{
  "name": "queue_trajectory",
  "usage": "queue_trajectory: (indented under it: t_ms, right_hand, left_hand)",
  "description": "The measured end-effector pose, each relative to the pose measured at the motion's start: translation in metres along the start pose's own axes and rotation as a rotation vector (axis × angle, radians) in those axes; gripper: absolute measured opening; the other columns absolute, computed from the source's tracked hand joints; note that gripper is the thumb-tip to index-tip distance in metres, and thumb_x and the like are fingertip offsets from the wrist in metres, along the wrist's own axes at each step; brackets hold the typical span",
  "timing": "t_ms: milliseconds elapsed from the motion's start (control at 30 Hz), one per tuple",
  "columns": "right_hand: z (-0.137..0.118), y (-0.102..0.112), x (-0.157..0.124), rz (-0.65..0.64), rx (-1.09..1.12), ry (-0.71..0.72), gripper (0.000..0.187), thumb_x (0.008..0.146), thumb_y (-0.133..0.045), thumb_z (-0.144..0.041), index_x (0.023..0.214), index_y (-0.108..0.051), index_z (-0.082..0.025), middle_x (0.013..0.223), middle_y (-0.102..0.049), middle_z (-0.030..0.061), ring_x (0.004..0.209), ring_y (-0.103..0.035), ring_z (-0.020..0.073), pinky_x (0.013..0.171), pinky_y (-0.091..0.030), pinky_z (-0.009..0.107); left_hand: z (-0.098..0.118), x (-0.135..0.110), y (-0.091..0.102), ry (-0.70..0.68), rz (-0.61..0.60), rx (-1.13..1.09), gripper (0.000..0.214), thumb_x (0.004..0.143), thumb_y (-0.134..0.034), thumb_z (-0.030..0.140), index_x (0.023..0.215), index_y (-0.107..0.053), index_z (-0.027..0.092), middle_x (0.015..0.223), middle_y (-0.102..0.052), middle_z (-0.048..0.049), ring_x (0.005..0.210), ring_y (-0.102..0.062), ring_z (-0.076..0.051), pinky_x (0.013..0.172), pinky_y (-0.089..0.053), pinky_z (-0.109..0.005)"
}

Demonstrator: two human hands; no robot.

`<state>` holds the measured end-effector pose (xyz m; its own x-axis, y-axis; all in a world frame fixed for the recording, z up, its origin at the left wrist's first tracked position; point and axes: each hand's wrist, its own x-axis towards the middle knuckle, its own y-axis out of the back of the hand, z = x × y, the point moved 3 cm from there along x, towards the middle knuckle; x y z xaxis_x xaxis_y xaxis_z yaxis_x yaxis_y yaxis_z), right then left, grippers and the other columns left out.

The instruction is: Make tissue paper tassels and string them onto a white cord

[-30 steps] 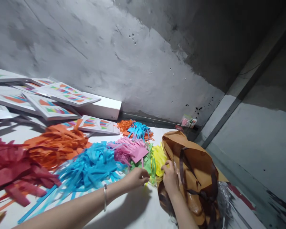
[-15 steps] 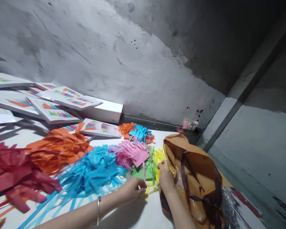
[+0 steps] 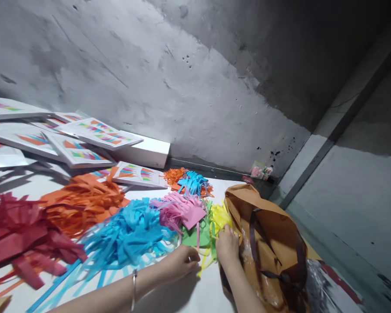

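Your left hand (image 3: 182, 262), loosely curled with thumb apart, has drawn back from the green streamers (image 3: 191, 239) just beyond it; your right hand (image 3: 227, 247), whose grip you can't tell, seems left alone with the yellow streamers (image 3: 219, 215) at its fingertips.

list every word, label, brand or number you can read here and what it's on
No text can be read.
Printed white boxes: coloured patterns; any lettering is too small or blurred.
Small items by the wall: any labels too small to read.
Brown bag and yellow fringe: no writing visible.
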<state>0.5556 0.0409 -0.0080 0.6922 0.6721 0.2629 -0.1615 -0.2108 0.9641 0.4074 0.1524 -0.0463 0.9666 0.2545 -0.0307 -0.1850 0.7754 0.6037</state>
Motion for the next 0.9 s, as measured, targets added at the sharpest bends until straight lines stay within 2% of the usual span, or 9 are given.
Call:
queue_trajectory:
  t_ms: [167,300,367,433,500,567,633,733,900]
  right_hand:
    - [0.026,-0.015,0.007,0.001,0.189,-0.041,0.019,0.095,-0.068,-0.034,0.089,-0.066,-0.016,0.096,-0.069,0.0010,0.087,-0.067,0.0147,0.083,-0.057,0.036]
    - [0.045,-0.020,0.009,0.087,0.337,-0.035,0.017,0.095,-0.068,-0.032,0.092,-0.065,-0.015,0.092,-0.068,0.0000,0.087,-0.067,0.0152,0.081,-0.057,0.035]
    - [0.048,-0.018,0.005,0.157,0.389,-0.015,0.012,0.093,-0.069,-0.026,0.096,-0.064,-0.015,0.099,-0.067,0.0012,0.094,-0.066,0.0172,0.085,-0.056,0.037]
    - [0.045,-0.014,-0.001,0.214,0.434,0.028,0.012,0.089,-0.065,-0.012,0.100,-0.063,-0.016,0.108,-0.064,0.0033,0.098,-0.064,0.0182,0.086,-0.054,0.037]
    - [0.039,-0.011,-0.007,0.247,0.480,0.079,0.030,0.082,-0.052,0.003,0.098,-0.064,-0.018,0.114,-0.062,0.0045,0.095,-0.065,0.0171,0.082,-0.053,0.032]
    - [0.033,-0.007,-0.010,0.272,0.530,0.119,0.041,0.072,-0.041,0.008,0.089,-0.065,-0.022,0.114,-0.061,0.0045,0.092,-0.066,0.0164,0.079,-0.051,0.029]
    - [0.032,-0.004,-0.010,0.306,0.585,0.137,0.041,0.068,-0.039,0.006,0.084,-0.064,-0.023,0.107,-0.062,0.0042,0.093,-0.066,0.0175,0.082,-0.051,0.029]
    - [0.039,0.003,-0.008,0.378,0.663,0.107,0.038,0.068,-0.043,-0.001,0.090,-0.063,-0.024,0.100,-0.063,0.0047,0.099,-0.065,0.0213,0.090,-0.050,0.033]
    - [0.060,0.010,-0.012,0.498,0.770,-0.034,0.031,0.073,-0.053,-0.016,0.103,-0.062,-0.023,0.109,-0.064,0.0078,0.108,-0.060,0.0267,0.099,-0.045,0.041]
  left_hand:
    - [-0.008,0.001,-0.003,-0.003,0.003,-0.001,0.030,0.082,-0.060,0.036,0.097,-0.077,0.016,0.087,-0.079,-0.0068,0.077,-0.069,-0.024,0.062,-0.043,-0.027]
    - [-0.010,0.001,-0.006,-0.027,0.037,-0.005,0.026,0.083,-0.058,0.032,0.094,-0.077,0.018,0.090,-0.078,-0.0053,0.082,-0.069,-0.023,0.068,-0.046,-0.027]
    - [-0.010,0.000,-0.006,-0.039,0.072,0.003,0.024,0.084,-0.055,0.028,0.092,-0.076,0.017,0.091,-0.077,-0.0056,0.084,-0.068,-0.023,0.072,-0.046,-0.028]
    - [-0.009,-0.002,-0.006,-0.050,0.109,0.015,0.024,0.085,-0.053,0.026,0.090,-0.075,0.017,0.090,-0.076,-0.0063,0.085,-0.067,-0.023,0.074,-0.046,-0.029]
    - [-0.008,-0.005,-0.006,-0.066,0.133,0.026,0.023,0.086,-0.053,0.026,0.089,-0.074,0.017,0.091,-0.076,-0.0064,0.086,-0.067,-0.023,0.075,-0.046,-0.029]
    - [-0.007,-0.007,-0.006,-0.082,0.145,0.034,0.021,0.086,-0.054,0.026,0.088,-0.074,0.018,0.090,-0.075,-0.0060,0.085,-0.066,-0.023,0.075,-0.046,-0.029]
    - [-0.006,-0.008,-0.006,-0.098,0.153,0.040,0.021,0.087,-0.054,0.025,0.087,-0.073,0.018,0.090,-0.075,-0.0058,0.085,-0.066,-0.023,0.075,-0.046,-0.029]
    - [-0.005,-0.010,-0.007,-0.125,0.165,0.042,0.021,0.087,-0.053,0.023,0.088,-0.074,0.018,0.091,-0.075,-0.0059,0.085,-0.067,-0.022,0.075,-0.047,-0.029]
    - [-0.006,-0.013,-0.009,-0.165,0.190,0.036,0.021,0.087,-0.053,0.022,0.087,-0.073,0.019,0.091,-0.075,-0.0053,0.084,-0.067,-0.022,0.075,-0.049,-0.029]
